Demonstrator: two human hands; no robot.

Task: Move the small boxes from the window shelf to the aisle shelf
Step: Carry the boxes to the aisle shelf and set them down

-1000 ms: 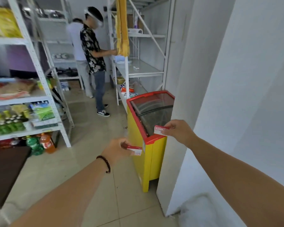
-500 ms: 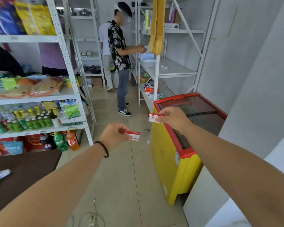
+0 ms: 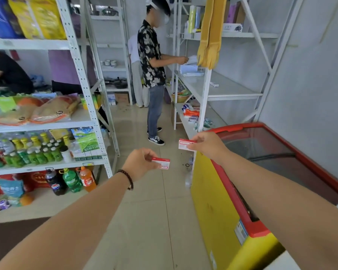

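Mid-carry: left hand pinches one small box, right hand pinches another small box. Neither's shelved yet, so placing is probably what's left.

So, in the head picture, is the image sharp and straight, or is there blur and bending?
Head view: the shelf uprights bow outward, a wide-angle effect; both small boxes, left and right, look soft, their print unreadable; the freezer lid reflects pale light.
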